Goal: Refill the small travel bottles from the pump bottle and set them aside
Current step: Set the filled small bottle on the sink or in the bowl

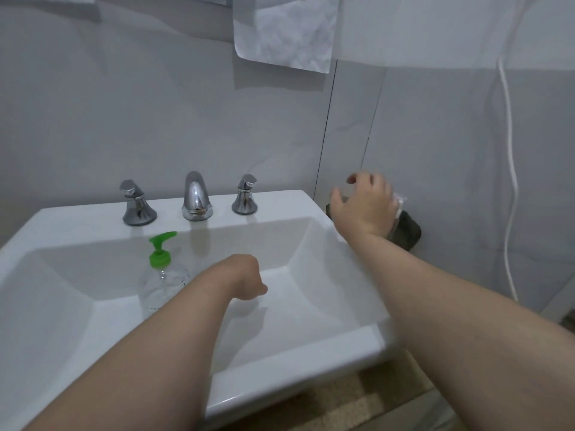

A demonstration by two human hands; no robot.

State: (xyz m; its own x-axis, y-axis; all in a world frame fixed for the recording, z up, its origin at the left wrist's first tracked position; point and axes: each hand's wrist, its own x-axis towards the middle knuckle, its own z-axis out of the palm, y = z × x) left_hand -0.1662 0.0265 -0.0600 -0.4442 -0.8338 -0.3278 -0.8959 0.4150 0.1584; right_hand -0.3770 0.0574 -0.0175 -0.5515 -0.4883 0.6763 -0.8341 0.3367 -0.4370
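Note:
The clear pump bottle (161,287) with a green pump head stands upright in the left part of the white sink (305,356) basin. My left hand (247,279) hangs over the middle of the basin, just right of the bottle, with fingers curled downward and nothing visible in them. My right hand (364,203) reaches past the sink's right rim, fingers spread above a dark holder (409,231) on the wall. A small clear and white item (399,202), blurred, shows at the hand's far side; whether it is a travel bottle is unclear.
A chrome faucet (196,197) and two chrome handles (137,203) (245,195) line the back of the sink. A white cord (510,181) hangs down the right wall. White paper (283,29) hangs on the wall above.

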